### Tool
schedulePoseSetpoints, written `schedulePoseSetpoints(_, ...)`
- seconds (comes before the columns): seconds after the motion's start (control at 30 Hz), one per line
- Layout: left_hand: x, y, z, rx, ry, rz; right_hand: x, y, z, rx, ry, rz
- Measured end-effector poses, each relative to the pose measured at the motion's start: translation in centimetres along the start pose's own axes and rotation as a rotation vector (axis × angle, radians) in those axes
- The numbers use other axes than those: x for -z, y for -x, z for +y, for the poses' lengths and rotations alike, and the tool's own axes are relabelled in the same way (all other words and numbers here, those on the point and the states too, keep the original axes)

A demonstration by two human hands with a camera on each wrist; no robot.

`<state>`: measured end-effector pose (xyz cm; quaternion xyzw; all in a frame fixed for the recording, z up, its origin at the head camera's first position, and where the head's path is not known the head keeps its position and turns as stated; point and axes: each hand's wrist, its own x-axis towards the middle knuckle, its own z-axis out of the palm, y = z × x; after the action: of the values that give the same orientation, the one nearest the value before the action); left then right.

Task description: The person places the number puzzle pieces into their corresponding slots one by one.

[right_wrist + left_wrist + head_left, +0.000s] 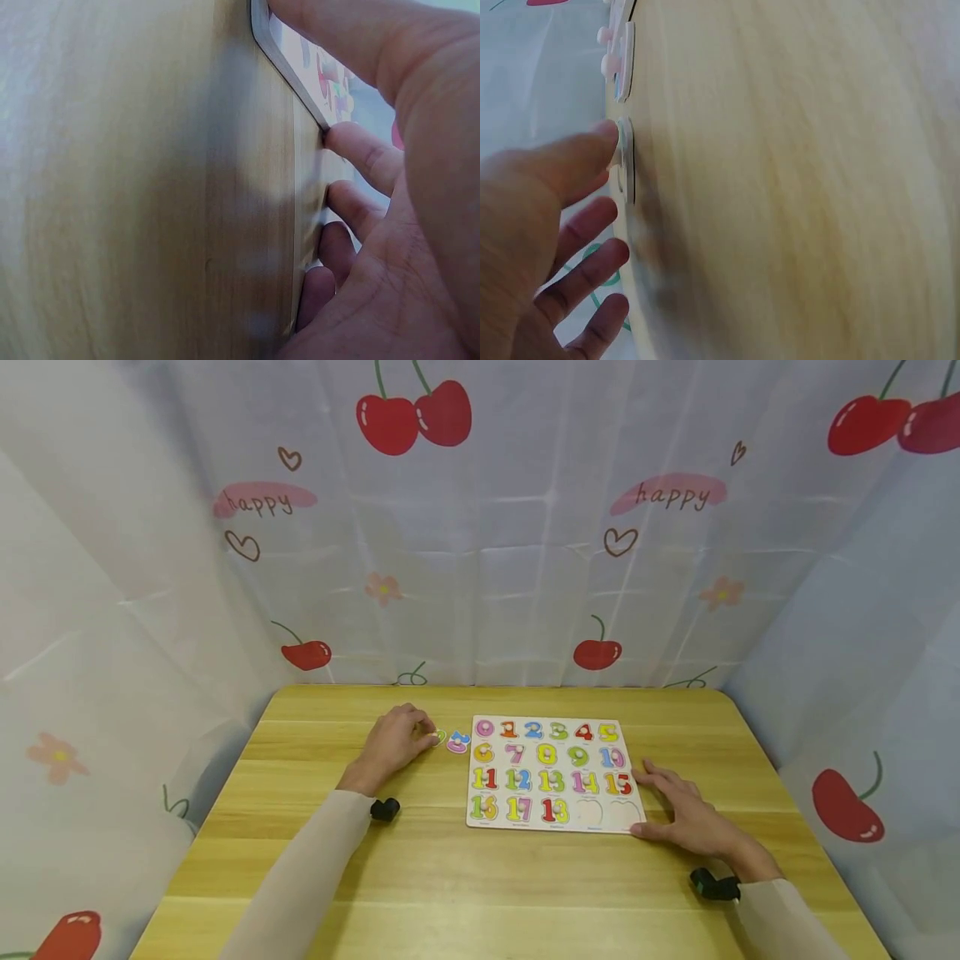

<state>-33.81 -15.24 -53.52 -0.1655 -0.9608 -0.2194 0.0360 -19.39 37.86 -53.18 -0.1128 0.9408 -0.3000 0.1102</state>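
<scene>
A wooden number puzzle board (pixel 576 828) lies on the table, coloured knobbed numerals filling most of it. Two bare outlines show at its bottom right. Left of the board, my left hand (pixel 397 741) pinches the knob of a number piece (pixel 628 169) with thumb and index finger, the other fingers loosely bent. That piece is mostly hidden in the head view and lies at the tabletop. Between it and the board rests another number piece (pixel 458 742). My right hand (pixel 693 818) touches the board's right edge, thumb at the lower corner, fingers spread and resting on the table.
The wooden table (pixel 465 893) has rounded far corners. A white curtain (pixel 480 610) with cherries surrounds it at the back and sides. A small black device sits on each wrist.
</scene>
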Motion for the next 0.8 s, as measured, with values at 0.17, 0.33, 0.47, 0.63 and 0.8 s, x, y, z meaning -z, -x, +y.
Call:
schedulePoseSetpoints(0.17,0.2,0.3,-0.2,-0.041,0.029,-0.002,0.1,0.0,0.1,0.006,-0.001,0.002)
schedulePoseSetpoints(0.33,0.5,0.5,0.1,-0.044,0.023,-0.002,0.1,0.0,0.0,0.007,-0.002,0.004)
schedulePoseSetpoints(0.47,0.6,0.7,0.9,-0.047,0.042,0.011,0.1,0.0,0.0,0.006,-0.002,0.002)
schedulePoseSetpoints(0.63,0.6,1.0,3.2,-0.081,0.112,0.026,0.1,0.1,0.0,-0.001,-0.004,-0.004)
schedulePoseSetpoints(0.8,0.3,1.1,6.2,-0.137,0.188,0.025,0.0,0.0,0.0,0.003,-0.007,-0.002)
